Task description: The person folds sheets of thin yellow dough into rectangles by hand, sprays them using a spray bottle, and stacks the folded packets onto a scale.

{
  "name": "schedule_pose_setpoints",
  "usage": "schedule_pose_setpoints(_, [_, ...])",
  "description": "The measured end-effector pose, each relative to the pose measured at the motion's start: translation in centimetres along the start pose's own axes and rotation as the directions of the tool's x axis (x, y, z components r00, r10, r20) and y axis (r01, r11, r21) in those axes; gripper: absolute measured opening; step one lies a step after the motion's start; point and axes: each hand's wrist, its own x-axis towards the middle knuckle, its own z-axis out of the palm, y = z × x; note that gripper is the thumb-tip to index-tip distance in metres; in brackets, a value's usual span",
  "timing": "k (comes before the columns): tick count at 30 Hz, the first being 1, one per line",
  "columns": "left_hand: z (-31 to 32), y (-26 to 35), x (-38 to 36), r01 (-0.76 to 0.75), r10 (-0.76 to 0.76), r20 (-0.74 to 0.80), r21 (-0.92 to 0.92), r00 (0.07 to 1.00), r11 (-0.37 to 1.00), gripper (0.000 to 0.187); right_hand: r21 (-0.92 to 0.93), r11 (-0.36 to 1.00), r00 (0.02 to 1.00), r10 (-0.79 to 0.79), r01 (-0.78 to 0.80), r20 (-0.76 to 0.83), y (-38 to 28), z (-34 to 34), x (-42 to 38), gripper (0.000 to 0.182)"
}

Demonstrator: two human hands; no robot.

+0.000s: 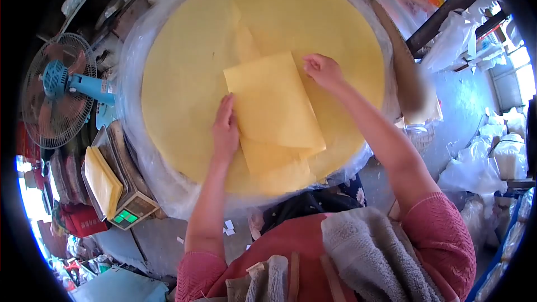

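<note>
A large round stack of thin yellow sheets (184,78) lies in front of me, with clear plastic around its edge. On top, a folded yellow sheet (274,100) sits at a tilt, its lower part overlapping in layers. My left hand (226,126) rests along the folded sheet's left edge, fingers together; whether they pinch the edge is hidden. Just off the sheet's upper right corner is my right hand (323,71), its fingers curled in and thumb near the fingertips. Anything between those fingers is too small to make out.
A blue fan (56,81) stands at the left. Below it, a scale with a green display (127,216) carries a stack of yellow sheets (102,182). Plastic-wrapped bundles (510,154) lie at the right. Small white paper pieces (229,227) are on the floor.
</note>
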Motion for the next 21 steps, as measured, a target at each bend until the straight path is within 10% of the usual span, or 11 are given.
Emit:
schedule_pose_setpoints(6, [2.5, 2.8, -5.5, -0.176, 0.119, 0.173, 0.365, 0.978, 0.914, 0.055, -0.134, 0.990, 0.993, 0.059, -0.045, 0.103, -3.2, -0.5, -9.4, 0.064])
schedule_pose_setpoints(14, [2.7, 2.6, -6.4, -0.245, 0.165, 0.198, 0.513, 0.966, 0.822, 0.048, -0.117, 0.991, 0.997, -0.059, 0.063, 0.040, -1.6, 2.7, -10.2, 0.056])
schedule_pose_setpoints(21, [3.2, 2.5, -6.2, -0.254, 0.147, 0.235, 0.541, 0.961, 0.802, 0.047, -0.440, 0.744, 0.860, -0.481, 0.502, 0.169, -2.8, 2.5, -11.4, 0.053])
